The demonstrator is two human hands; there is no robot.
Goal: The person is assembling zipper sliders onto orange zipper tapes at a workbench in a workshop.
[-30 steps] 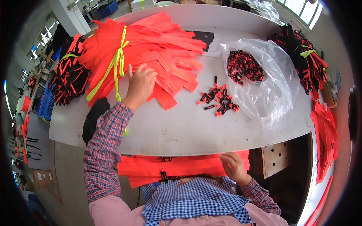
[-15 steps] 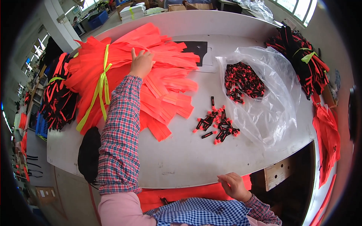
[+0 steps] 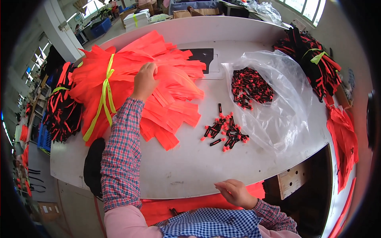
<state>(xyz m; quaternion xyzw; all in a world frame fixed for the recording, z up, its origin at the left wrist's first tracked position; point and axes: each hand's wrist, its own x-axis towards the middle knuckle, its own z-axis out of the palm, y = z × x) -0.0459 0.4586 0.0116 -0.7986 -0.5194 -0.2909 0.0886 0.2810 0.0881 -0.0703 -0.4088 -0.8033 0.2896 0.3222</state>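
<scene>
The pale grey table carries orange strips at upper left, a flat black shape at top centre, scattered black-and-red pieces mid-frame, a clear bag right of them and, upper right, apparently a dark bundle.

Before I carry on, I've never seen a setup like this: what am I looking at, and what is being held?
There is no machine here, only a person's bare hands. The view comes from a wide camera worn on the head, looking down, so straight edges bend.

On the table lie a pile of orange-red strips with a yellow tie, loose black-and-red pieces, and a clear bag with more such pieces in it. Dark bundles sit at both sides.

The left hand is at the strips; whether it grips one is hard to tell. The right hand, loosely curled near the front edge, shows nothing in it.
</scene>
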